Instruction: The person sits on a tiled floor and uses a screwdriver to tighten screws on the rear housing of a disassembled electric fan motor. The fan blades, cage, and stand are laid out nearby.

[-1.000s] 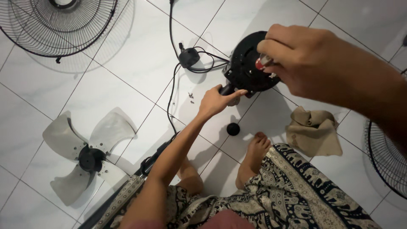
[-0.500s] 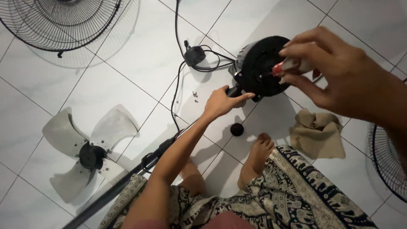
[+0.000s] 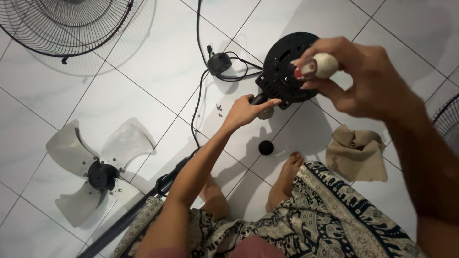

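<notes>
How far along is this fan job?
Taken apart already: blade and grille lie loose on the tiles. In hand: the left hand steadies the black motor housing while the right hand holds a small bottle at it. Reassembly remains.

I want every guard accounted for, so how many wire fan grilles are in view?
2: one round black wire fan grille lies on the tiles at top left; another black wire grille shows partly at the right edge. More may lie outside the view.

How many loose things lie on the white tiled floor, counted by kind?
Black wire fan grilles: 2
Translucent grey fan blade with black hub: 1
Crumpled beige cloth: 1
Small round black cap: 1
Total: 5
</notes>
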